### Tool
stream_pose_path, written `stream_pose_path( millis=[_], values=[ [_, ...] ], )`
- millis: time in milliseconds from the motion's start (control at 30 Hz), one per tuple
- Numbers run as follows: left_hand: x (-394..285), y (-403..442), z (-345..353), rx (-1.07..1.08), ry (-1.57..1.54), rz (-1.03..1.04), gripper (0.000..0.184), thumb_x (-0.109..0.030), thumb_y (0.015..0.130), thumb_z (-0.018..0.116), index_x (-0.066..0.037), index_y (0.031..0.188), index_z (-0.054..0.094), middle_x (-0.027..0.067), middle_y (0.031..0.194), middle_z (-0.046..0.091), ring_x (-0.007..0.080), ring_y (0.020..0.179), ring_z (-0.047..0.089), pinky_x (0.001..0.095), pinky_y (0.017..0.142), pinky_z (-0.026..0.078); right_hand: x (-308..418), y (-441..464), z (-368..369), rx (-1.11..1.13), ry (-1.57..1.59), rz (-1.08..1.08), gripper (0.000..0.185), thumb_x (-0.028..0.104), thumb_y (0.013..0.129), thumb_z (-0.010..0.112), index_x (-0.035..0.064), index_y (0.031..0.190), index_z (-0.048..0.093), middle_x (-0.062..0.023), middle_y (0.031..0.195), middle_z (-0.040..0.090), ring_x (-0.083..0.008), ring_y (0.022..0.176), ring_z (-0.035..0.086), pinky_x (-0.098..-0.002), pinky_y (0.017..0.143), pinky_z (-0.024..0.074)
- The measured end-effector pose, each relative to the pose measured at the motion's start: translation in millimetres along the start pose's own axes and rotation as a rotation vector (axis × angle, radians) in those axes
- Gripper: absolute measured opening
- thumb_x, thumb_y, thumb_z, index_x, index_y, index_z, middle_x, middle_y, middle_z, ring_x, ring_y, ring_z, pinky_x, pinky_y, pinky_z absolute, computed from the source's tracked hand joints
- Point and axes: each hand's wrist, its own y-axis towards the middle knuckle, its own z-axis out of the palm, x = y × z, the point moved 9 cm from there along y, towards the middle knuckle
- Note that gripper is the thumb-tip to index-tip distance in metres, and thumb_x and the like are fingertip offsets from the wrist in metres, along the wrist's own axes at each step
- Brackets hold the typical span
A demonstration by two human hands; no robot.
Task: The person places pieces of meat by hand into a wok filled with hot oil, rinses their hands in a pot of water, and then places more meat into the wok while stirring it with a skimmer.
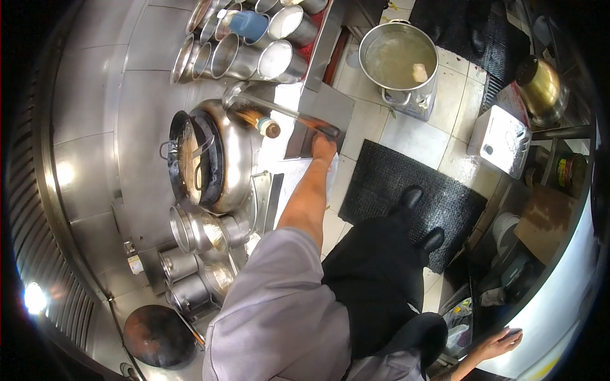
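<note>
My left hand point(324, 149) is closed at the edge of the stove counter, right against the dark handle end of a long ladle point(273, 106); its fingers are partly hidden, so what they hold is unclear. Beside the ladle lies a straw-bristled brush point(260, 122) with a pale band. My right hand point(499, 347) is at the lower right, fingers stretched out over the edge of the white counter point(540, 317). A small dark patch shows at its fingertips.
A wok point(197, 159) sits on the round steel stove, with several metal containers point(276, 60) nearby. A large pot point(399, 57) of cloudy liquid stands beyond a black floor mat point(406, 197). Shelves line the right side. Another wok point(159, 336) lies lower left.
</note>
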Motion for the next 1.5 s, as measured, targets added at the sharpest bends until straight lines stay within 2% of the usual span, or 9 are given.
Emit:
stream_pose_path(
  millis=[33,133,233,433,533,733,1167,1267,1500],
  values=[
    [-3,-2,-1,0.025,0.009,0.003,0.041,-0.011,0.070,0.060,0.008,0.105,0.048,0.0277,0.109,0.055,0.0416,0.106,0.053,0.0452,0.093,0.043,-1,0,1,-0.001,-0.005,0.004,0.054,0.037,0.097,0.042,-0.0058,0.131,0.043,-0.0263,0.129,0.042,-0.0408,0.117,0.044,-0.0479,0.097,0.0365],
    [-5,-5,-1,-0.041,0.052,0.020,0.042,-0.011,0.071,0.060,0.008,0.106,0.049,0.0267,0.109,0.055,0.0406,0.107,0.053,0.0445,0.093,0.043,-5,-1,3,0.001,0.012,0.010,0.055,0.038,0.098,0.041,-0.0056,0.131,0.043,-0.0256,0.130,0.042,-0.0405,0.118,0.043,-0.0476,0.098,0.0360],
    [-8,-11,-7,-0.227,0.045,0.110,0.036,-0.019,0.068,0.060,0.009,0.091,0.060,0.0303,0.099,0.059,0.0416,0.099,0.057,0.0426,0.090,0.044,0,0,-1,-0.032,-0.022,0.002,0.050,0.036,0.097,0.045,-0.0021,0.129,0.048,-0.0226,0.128,0.046,-0.0378,0.116,0.047,-0.0442,0.096,0.0403],
    [-3,-9,-9,-0.192,-0.023,0.093,0.041,-0.017,0.067,0.061,0.007,0.101,0.057,0.0287,0.099,0.060,0.0403,0.099,0.057,0.0424,0.091,0.045,2,0,-3,-0.031,-0.040,-0.006,0.052,0.038,0.097,0.043,-0.0013,0.130,0.047,-0.0215,0.129,0.045,-0.0377,0.117,0.045,-0.0436,0.097,0.0397],
    [1,-4,-6,-0.158,-0.012,0.088,0.044,-0.017,0.067,0.063,0.007,0.103,0.056,0.0277,0.101,0.060,0.0399,0.100,0.058,0.0419,0.091,0.045,1,0,0,-0.002,-0.004,0.009,0.057,0.041,0.097,0.040,-0.0041,0.132,0.043,-0.0256,0.130,0.042,-0.0397,0.120,0.042,-0.0465,0.100,0.0347],
    [7,0,-1,0.061,-0.038,-0.003,0.052,-0.015,0.067,0.065,0.004,0.113,0.049,0.0282,0.112,0.055,0.0401,0.108,0.053,0.0422,0.095,0.043,6,2,-4,-0.008,-0.008,0.012,0.057,0.041,0.097,0.040,-0.0052,0.131,0.043,-0.0258,0.129,0.043,-0.0404,0.117,0.044,-0.0467,0.098,0.0361],
    [11,5,4,0.033,-0.065,0.046,0.051,-0.015,0.067,0.067,0.004,0.111,0.050,0.0265,0.110,0.056,0.0377,0.113,0.050,0.0404,0.098,0.041,4,1,-4,-0.021,0.003,0.020,0.057,0.040,0.097,0.041,-0.0055,0.132,0.042,-0.0262,0.131,0.041,-0.0404,0.119,0.043,-0.0470,0.100,0.0350],
    [4,0,-1,0.079,-0.005,-0.008,0.052,-0.015,0.067,0.067,0.004,0.112,0.050,0.0267,0.112,0.055,0.0381,0.113,0.050,0.0402,0.099,0.041,3,1,-3,-0.023,0.013,0.017,0.057,0.040,0.097,0.041,-0.0051,0.132,0.042,-0.0260,0.131,0.041,-0.0402,0.120,0.042,-0.0470,0.100,0.0349],
    [14,9,11,0.061,-0.045,0.070,0.054,-0.014,0.065,0.066,0.006,0.113,0.049,0.0289,0.111,0.054,0.0403,0.110,0.051,0.0411,0.099,0.041,-3,-1,-1,-0.018,-0.010,0.027,0.054,0.037,0.097,0.043,-0.0031,0.132,0.044,-0.0242,0.132,0.042,-0.0401,0.119,0.043,-0.0452,0.099,0.0360]
  ],
)
